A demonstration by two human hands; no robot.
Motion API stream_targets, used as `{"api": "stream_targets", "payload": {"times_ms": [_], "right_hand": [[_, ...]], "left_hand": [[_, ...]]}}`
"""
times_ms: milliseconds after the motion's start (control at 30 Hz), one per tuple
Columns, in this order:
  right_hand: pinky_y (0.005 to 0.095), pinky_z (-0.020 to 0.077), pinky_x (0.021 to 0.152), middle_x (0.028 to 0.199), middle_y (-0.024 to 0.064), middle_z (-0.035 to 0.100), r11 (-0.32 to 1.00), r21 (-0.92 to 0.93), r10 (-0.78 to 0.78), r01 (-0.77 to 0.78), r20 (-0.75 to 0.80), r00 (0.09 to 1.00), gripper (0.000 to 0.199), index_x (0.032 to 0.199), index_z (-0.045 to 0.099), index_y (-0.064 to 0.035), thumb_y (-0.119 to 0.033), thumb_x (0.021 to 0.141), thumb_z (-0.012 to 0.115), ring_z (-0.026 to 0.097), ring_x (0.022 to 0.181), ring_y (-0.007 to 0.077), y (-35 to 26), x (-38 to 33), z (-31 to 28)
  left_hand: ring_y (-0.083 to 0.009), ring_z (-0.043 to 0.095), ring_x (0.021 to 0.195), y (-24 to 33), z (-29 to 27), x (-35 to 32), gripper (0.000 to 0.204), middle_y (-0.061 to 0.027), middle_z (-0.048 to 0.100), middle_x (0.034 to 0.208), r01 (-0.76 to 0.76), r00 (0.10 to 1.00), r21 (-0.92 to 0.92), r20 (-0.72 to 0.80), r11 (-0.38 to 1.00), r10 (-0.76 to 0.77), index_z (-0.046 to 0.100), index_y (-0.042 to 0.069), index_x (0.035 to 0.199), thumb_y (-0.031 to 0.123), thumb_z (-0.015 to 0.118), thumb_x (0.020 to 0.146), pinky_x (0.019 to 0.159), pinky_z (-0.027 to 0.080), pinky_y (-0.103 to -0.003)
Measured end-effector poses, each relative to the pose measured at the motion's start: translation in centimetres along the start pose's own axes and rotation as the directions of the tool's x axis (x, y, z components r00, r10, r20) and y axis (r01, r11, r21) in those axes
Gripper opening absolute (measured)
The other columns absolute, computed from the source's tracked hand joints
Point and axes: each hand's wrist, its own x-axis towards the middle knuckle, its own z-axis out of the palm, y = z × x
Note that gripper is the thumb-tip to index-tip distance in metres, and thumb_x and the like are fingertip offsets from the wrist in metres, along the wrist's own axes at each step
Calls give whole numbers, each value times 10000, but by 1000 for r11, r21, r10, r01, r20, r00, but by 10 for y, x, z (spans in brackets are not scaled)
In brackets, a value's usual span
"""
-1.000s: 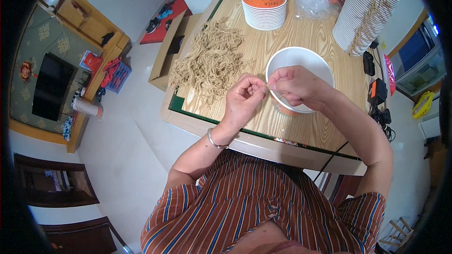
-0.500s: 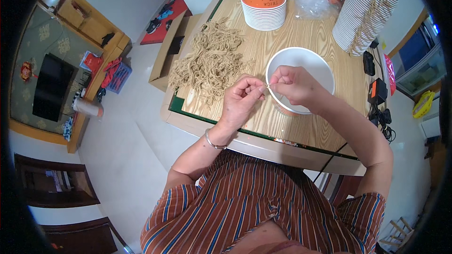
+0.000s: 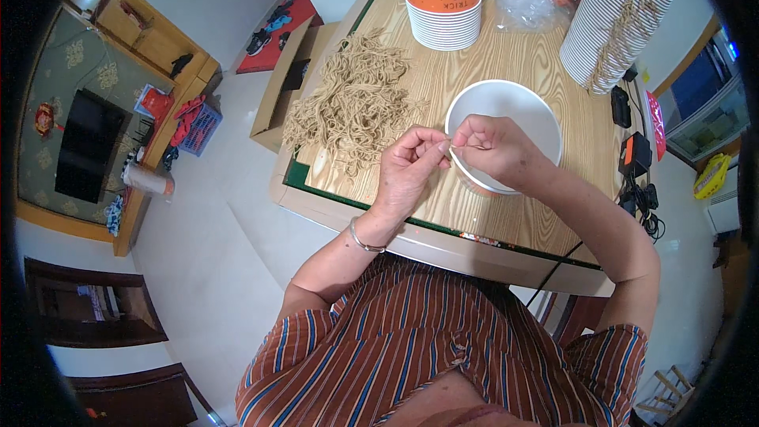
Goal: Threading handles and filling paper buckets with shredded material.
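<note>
A thin tan strand is pinched between the fingertips of the left hand and the right hand, each grip being drawn nearly closed, thumb against finger. A white tub is noted beneath the right grip on the counter; a tangled heap of tan twine is found to the left of and beyond the left grip.

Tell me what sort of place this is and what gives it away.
Probably a home living room: a flat-screen television stands out against a flower-patterned wall panel, and shoes lie on a red mat by the wall.
</note>
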Motion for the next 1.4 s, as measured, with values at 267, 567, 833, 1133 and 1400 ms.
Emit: {"api": "stream_targets", "payload": {"times_ms": [267, 567, 833, 1133, 1400], "right_hand": [[271, 425, 509, 607, 41, 606, 996, 72, -53, 58, -64, 997, 131, 866, 618, 16, -112, 854, 638, 545, 556, 77, 6, 2, 3], [271, 429, 509, 606, 36, 613, 999, -29, -45, 43, -79, 996, 115, 869, 633, -4, -118, 852, 636, 556, 552, 79, -1, 0, 2], [284, 354, 468, 543, 5, 509, 995, -35, -92, 89, -101, 991, 82, 869, 610, -10, -85, 848, 635, 441, 493, 72, 2, -2, 4], [311, 369, 496, 542, 32, 513, 997, -44, -72, 68, -112, 991, 127, 876, 609, 7, -117, 852, 617, 459, 512, 98, -1, -4, 6], [311, 399, 505, 563, 63, 553, 989, -100, -120, 107, -131, 984, 125, 858, 609, 5, -119, 846, 614, 512, 509, 130, -7, -7, 7]], "left_hand": [[-63, 613, 733, 1, 11, 2, 79, -16, 649, 819, -55, 994, -98, -99, 994, 45, 614, 0, 1002, -3, 636, 926, 679, 506, -185], [-74, 607, 792, -1, 9, -5, 49, -53, 632, 949, -230, 964, 331, -54, 915, 262, 636, -20, 951, -14, 654, 906, 697, 502, -205], [-161, 644, 854, -3, 6, -10, 87, -100, 647, 945, -325, 922, 540, -2, 777, 387, 675, -12, 950, -21, 683, 864, 759, 518, -254], [-131, 614, 892, 5, 6, -12, 100, -88, 624, 987, -355, 915, 625, 81, 695, 395, 662, -30, 976, -62, 642, 884, 786, 514, -242], [-130, 610, 853, 6, 11, -12, 63, -82, 619, 966, -389, 880, 707, 96, 590, 465, 634, -21, 917, -61, 646, 870, 763, 506, -244]]}}
